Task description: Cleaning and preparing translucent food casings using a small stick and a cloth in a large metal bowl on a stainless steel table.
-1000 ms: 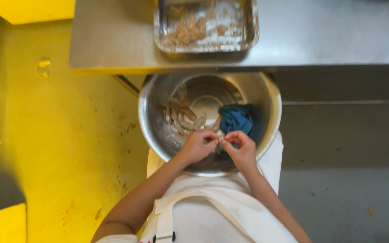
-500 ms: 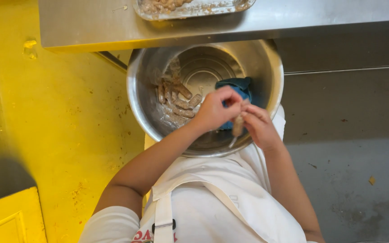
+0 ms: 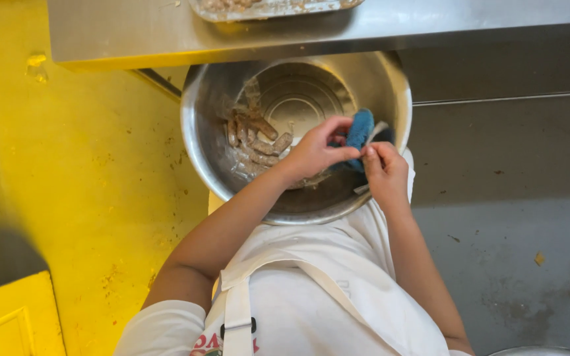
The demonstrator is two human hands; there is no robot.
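While the steel bowl (image 3: 296, 135) caught scraps below, both hands (image 3: 348, 161) pinched shut on one small pale piece beside the blue cloth (image 3: 359, 130).

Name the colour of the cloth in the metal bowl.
Blue; the cloth shows best in the head view, beside both hands.

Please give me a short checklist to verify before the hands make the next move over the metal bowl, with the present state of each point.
1. Both hands over the bowl: ok, left hand and right hand meet above it.
2. Fingertips pinching something small: cannot tell what it is.
3. Blue cloth inside bowl: ok, beside the fingers.
4. Pale pieces stay in bowl: ok, heaped on its left side.
5. Tray on the steel shelf: ok, only partly in view.
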